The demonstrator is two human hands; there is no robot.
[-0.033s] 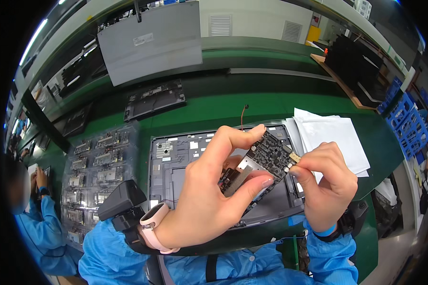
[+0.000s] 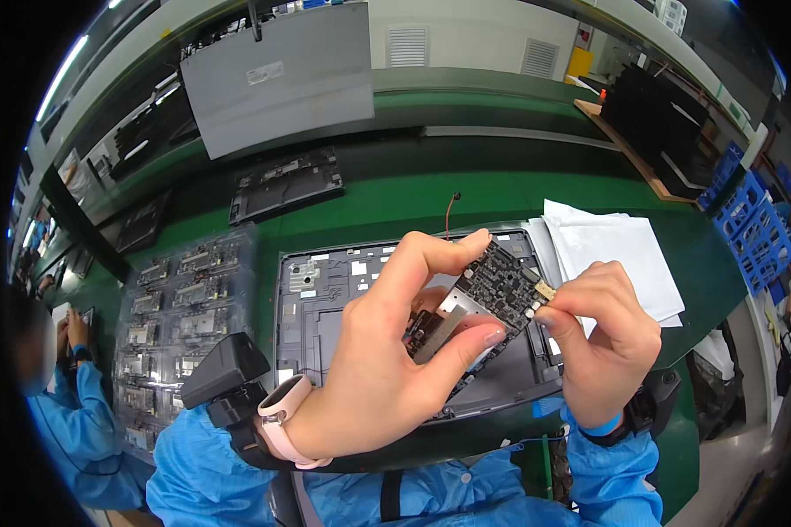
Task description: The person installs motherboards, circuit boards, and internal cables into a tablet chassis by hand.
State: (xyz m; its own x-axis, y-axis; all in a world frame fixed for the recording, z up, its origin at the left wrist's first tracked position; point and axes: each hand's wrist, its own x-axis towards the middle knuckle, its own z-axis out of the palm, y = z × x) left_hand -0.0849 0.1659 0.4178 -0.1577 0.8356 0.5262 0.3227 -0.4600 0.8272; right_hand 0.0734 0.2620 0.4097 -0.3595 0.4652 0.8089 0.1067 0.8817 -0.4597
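Note:
A dark circuit board (image 2: 501, 285) is held tilted above an open grey laptop casing (image 2: 312, 356). My left hand (image 2: 391, 351) grips the board, forefinger at its upper edge and thumb across its lower side. Silver metal and a dark part show behind it, within the palm. My right hand (image 2: 608, 338) is closed in a pinch at the board's right corner, forefinger and thumb tips on a small white connector (image 2: 533, 310). A pale yellow tab (image 2: 545, 291) sticks out just above those fingertips. From behind the board a thin red wire (image 2: 449, 218) rises to a small black end.
White sheets (image 2: 611, 259) lie right of the casing. Clear trays of circuit boards (image 2: 185, 307) stand at left. Another casing (image 2: 287, 186) rests farther back, under a hanging grey panel (image 2: 281, 83). Blue crates (image 2: 751, 233) are at right. A co-worker's blue sleeve (image 2: 83, 422) shows at far left.

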